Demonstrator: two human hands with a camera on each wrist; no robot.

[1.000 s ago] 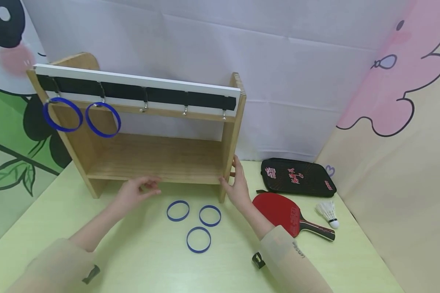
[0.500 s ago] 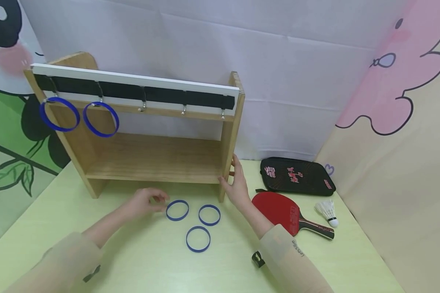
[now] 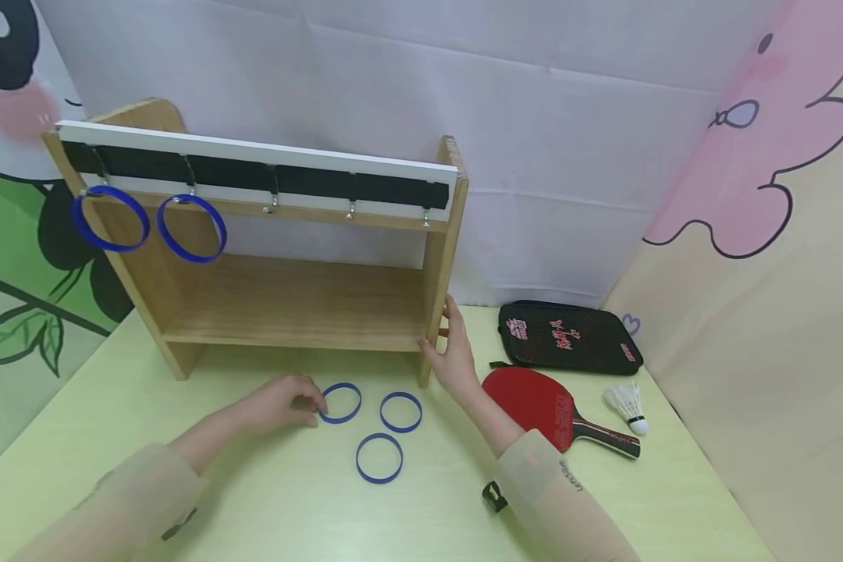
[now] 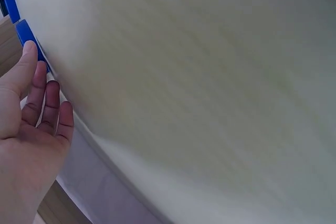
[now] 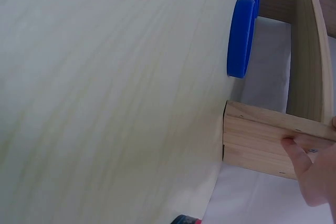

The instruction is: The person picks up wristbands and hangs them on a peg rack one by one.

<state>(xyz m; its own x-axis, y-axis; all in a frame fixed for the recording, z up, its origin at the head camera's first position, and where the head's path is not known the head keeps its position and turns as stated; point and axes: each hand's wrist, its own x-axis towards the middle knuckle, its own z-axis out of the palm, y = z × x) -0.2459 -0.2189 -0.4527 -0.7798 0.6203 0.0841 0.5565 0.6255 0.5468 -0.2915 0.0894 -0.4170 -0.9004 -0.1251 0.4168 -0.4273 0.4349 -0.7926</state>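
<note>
In the head view, three blue rings lie on the table. My left hand (image 3: 284, 402) is at the left one, the upper-left blue ring (image 3: 342, 403), its fingertips on the near-left rim. Seen from the left wrist, the thumb and index finger pinch the blue band (image 4: 25, 32); the other fingers are loosely bent. My right hand (image 3: 454, 359) grips the right side panel of the wooden shelf (image 3: 444, 265), thumb at the front edge and fingers on the outer face. Two more blue rings, one of them the second ring (image 3: 192, 228), hang from the shelf's left hooks.
Metal hooks without rings, including a middle hook (image 3: 272, 201), line the white-and-black rail (image 3: 309, 183). To the right lie a red table tennis bat (image 3: 530, 402), a black case (image 3: 569, 337) and a shuttlecock (image 3: 627, 407). A lower blue ring (image 3: 379, 458) lies nearer me.
My left hand has moved down and right from the shelf's front edge to the upper-left ring on the table. The right hand has stayed on the side panel.
</note>
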